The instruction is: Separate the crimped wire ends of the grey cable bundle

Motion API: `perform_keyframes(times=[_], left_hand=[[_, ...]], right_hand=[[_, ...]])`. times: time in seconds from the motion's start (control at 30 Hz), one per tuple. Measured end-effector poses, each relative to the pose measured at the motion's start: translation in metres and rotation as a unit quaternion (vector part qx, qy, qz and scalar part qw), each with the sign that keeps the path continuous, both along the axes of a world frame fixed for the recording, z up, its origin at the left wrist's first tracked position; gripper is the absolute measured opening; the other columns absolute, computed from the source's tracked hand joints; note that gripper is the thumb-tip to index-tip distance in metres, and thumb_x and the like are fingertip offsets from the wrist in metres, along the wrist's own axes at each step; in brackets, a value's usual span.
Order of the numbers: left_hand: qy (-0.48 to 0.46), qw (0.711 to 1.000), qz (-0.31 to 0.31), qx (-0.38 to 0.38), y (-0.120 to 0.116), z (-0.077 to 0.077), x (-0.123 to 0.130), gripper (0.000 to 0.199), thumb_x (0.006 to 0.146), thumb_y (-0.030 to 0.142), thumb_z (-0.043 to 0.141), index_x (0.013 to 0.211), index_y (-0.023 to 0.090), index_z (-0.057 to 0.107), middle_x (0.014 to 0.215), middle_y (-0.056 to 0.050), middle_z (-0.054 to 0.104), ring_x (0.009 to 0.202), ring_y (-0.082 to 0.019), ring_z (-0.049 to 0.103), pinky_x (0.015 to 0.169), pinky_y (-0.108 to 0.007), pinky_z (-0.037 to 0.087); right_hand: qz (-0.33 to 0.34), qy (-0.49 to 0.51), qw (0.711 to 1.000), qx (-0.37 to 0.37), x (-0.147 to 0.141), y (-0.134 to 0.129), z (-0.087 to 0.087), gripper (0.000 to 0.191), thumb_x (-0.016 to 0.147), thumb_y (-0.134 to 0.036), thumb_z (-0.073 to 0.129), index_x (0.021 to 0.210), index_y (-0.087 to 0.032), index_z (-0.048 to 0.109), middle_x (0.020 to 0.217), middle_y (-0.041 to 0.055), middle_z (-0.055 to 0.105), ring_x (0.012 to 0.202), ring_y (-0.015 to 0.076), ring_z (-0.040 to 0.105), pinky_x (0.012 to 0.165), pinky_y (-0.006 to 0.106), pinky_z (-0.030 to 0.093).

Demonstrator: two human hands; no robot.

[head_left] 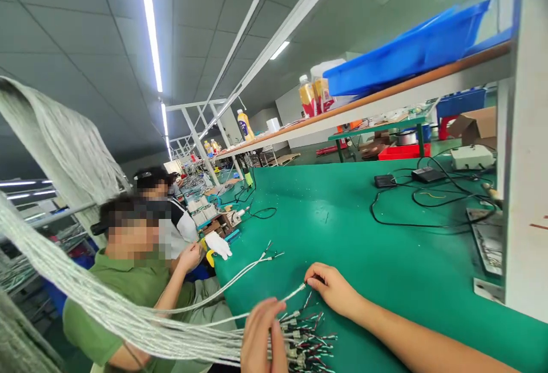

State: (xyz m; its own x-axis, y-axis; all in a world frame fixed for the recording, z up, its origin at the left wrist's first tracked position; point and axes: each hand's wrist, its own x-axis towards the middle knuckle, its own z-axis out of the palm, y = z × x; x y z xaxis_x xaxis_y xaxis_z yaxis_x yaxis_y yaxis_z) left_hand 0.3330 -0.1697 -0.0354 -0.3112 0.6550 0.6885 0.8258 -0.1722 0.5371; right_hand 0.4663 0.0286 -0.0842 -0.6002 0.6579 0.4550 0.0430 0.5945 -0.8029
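Left hand (261, 336) half-curled around white braided cable bundle (128, 321) — right hand (333, 290) pinching one cable (295, 293) near its end. Terminated wire ends (306, 339) lie fanned on green bench (342, 236), open mat to the right. Bottle labels (309, 98) too small to read.

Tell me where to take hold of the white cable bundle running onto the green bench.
Grip the white cable bundle from above, where its strands gather just behind the terminal ends, near your left hand. Farther back the strands fan out loosely, so a grip there would likely catch only some; the ends splay over the green bench mat.
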Motion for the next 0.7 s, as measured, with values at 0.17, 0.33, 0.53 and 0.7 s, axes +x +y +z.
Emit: perform_keyframes(times=[0.17,0.33,0.53,0.7], left_hand=[[-0.079,0.997,0.008,0.025,0.085,-0.016,-0.027,0.035,0.096,0.042,0.046,0.109,0.018,0.068,0.113,-0.013,0.068,0.105,-0.025,0.065,0.091,-0.039,0.054],[-0.205,0.977,-0.038,-0.042,0.104,-0.042,-0.031,0.043,0.094,0.05,0.047,0.116,0.017,0.061,0.118,-0.013,0.065,0.095,-0.023,0.066,0.082,-0.035,0.054],[-0.097,0.987,-0.087,-0.099,0.083,-0.029,-0.013,0.039,0.099,0.041,0.041,0.078,0.017,0.063,0.075,-0.004,0.064,0.072,-0.016,0.058,0.068,-0.025,0.042],[-0.097,0.987,-0.08,-0.103,0.08,-0.028,-0.013,0.037,0.097,0.043,0.047,0.075,0.016,0.061,0.066,-0.001,0.059,0.063,-0.012,0.05,0.059,-0.023,0.033]], right_hand=[[-0.027,0.047,0.998,0.02,0.003,-0.007,0.007,0.017,0.091,-0.023,0.049,0.08,-0.02,0.062,0.083,0.0039,0.061,0.081,0.0193,0.058,0.073,0.031,0.044],[0.028,0.176,0.967,-0.18,-0.013,-0.023,0.017,0.016,0.085,-0.037,0.063,0.089,-0.021,0.06,0.077,-0.0012,0.057,0.059,0.015,0.057,0.056,0.029,0.044],[0.146,0.334,0.848,-0.384,-0.027,-0.047,0.022,0.041,0.073,-0.041,0.082,0.101,-0.024,0.058,0.074,-0.0029,0.061,0.062,0.0146,0.06,0.064,0.03,0.05],[0.156,0.315,0.819,-0.454,-0.015,-0.047,0.016,0.033,0.071,-0.034,0.084,0.095,-0.021,0.065,0.087,0.0011,0.066,0.077,0.0147,0.063,0.078,0.031,0.052]])
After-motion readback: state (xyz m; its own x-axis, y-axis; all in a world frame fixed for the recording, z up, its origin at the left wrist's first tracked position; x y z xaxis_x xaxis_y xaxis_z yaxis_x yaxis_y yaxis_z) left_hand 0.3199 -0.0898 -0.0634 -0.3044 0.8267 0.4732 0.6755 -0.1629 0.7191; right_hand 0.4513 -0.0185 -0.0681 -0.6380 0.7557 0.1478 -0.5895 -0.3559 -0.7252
